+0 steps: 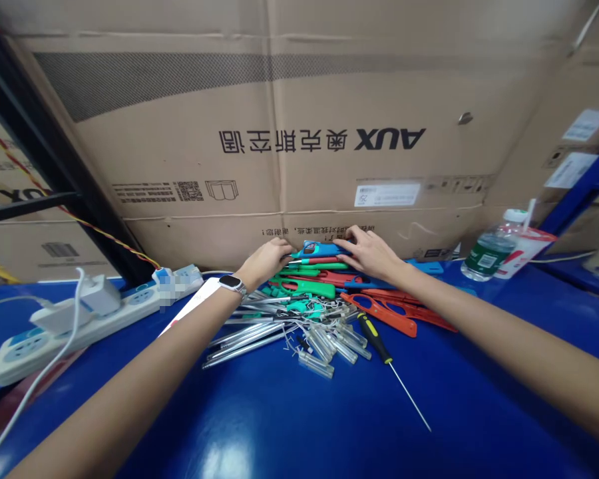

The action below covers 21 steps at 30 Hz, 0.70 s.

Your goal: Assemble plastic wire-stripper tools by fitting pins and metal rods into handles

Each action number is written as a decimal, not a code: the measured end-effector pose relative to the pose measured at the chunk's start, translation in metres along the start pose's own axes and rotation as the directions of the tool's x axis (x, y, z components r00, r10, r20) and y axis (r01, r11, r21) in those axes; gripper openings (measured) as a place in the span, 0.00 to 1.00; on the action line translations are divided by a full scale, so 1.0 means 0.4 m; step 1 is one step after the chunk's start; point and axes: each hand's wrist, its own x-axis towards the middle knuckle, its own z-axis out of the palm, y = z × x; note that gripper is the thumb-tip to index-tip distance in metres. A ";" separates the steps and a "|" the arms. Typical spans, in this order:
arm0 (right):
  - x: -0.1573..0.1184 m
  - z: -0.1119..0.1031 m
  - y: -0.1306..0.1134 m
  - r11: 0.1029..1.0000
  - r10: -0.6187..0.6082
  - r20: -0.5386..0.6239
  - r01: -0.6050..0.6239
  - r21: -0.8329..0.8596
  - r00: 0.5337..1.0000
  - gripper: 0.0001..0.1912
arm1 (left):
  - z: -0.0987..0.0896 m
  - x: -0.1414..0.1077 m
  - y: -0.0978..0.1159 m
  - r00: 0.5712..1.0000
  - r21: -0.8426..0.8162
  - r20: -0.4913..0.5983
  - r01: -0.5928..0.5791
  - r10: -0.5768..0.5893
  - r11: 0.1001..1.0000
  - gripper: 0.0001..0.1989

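One blue lighter casing (324, 250) lies between both hands, at the far side of a pile of green casings (307, 288) and red casings on the bench (279, 432). The right hand (372, 253) has its fingers at one end, the left hand (267, 261) curls by the other; whether either pinches cannot be told. Positioning this casing seems the step in hand; the next move probably calls for a light touch. Nearer lie metal tubes (249, 334), clear cylinders (317, 365) and a screwdriver (374, 338).
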 end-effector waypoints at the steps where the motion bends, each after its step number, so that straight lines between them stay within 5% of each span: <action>1: -0.005 0.002 -0.004 1.000 0.023 -0.016 -0.023 0.015 1.000 0.23 | 0.002 -0.006 0.001 1.000 -0.001 -0.010 -0.019 0.019 1.000 0.13; 10: -0.006 -0.032 -0.067 0.986 0.088 -0.061 -0.078 0.145 0.994 0.23 | -0.023 -0.069 0.012 0.994 -0.051 -0.084 -0.079 0.074 0.996 0.12; 14: 0.006 -0.059 -0.128 0.964 0.008 -0.079 0.013 0.265 0.997 0.18 | -0.040 -0.087 0.007 0.994 -0.021 0.044 -0.095 0.096 0.995 0.11; 21: 0.071 -0.037 -0.196 0.974 -0.111 0.138 0.080 0.211 0.984 0.06 | -0.050 -0.053 0.021 0.979 0.068 0.202 -0.044 0.029 0.997 0.08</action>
